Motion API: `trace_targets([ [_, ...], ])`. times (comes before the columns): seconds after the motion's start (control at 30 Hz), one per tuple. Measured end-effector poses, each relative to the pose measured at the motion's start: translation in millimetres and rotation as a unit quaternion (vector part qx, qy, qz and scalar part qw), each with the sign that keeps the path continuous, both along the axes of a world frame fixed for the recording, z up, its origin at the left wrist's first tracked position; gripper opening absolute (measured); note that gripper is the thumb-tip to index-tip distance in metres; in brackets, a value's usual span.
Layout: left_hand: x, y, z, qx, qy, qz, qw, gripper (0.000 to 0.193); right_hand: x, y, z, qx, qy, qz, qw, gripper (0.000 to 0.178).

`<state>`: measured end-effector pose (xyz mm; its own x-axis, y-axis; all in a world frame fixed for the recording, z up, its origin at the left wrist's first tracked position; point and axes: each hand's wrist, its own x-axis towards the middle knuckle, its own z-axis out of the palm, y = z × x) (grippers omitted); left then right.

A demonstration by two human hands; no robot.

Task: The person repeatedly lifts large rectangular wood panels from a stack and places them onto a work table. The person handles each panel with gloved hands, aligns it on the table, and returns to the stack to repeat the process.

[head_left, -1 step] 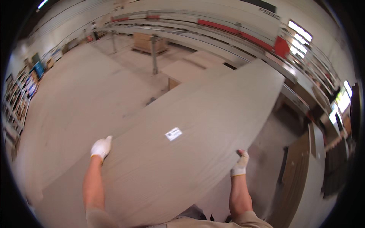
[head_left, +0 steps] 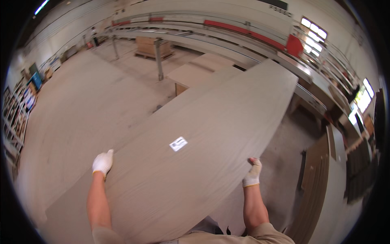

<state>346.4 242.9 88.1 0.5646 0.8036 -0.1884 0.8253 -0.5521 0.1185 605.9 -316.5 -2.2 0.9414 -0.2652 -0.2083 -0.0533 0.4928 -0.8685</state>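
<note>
A long grey-brown board (head_left: 195, 122) stretches from my body toward the far right. A small white label (head_left: 178, 144) lies on its upper face. My left hand (head_left: 102, 162), in a white knit glove, is closed on the board's left edge. On the opposite edge, my right hand (head_left: 253, 172) grips with its fingers curled at the rim; its glove is white too, and the fingertips look bare. Parts of the fingers of both hands are hidden by the board's edges or turned away.
A long machine with a red strip (head_left: 243, 32) and a metal rail runs across the back. Light panels (head_left: 199, 69) lie under the board's far end. A boxy stack (head_left: 150, 46) sits on a pallet. Boards (head_left: 313, 175) stand at right; a loaded rack (head_left: 18, 118) lines the left.
The whole scene has shifted slightly left in view, the board and both hands with it. Both hands keep their hold on the board.
</note>
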Motion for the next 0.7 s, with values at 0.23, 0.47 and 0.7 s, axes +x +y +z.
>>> trace_targets([
  [0.23, -170, 80, 21, 0.074, -0.041, 0.002, 0.996, 0.07, -157, 92, 58, 0.224, 0.065, 0.108, 0.966, 0.009],
  [0.47, -366, 152, 21, 0.101, -0.026, 0.045, 0.994, 0.065, -303, 159, 36, 0.198, 0.112, 0.16, 0.961, 0.008],
  [0.7, -493, 191, 18, 0.103, -0.051, 0.089, 0.989, 0.065, -406, 196, 81, 0.231, 0.191, 0.199, 0.933, 0.007],
])
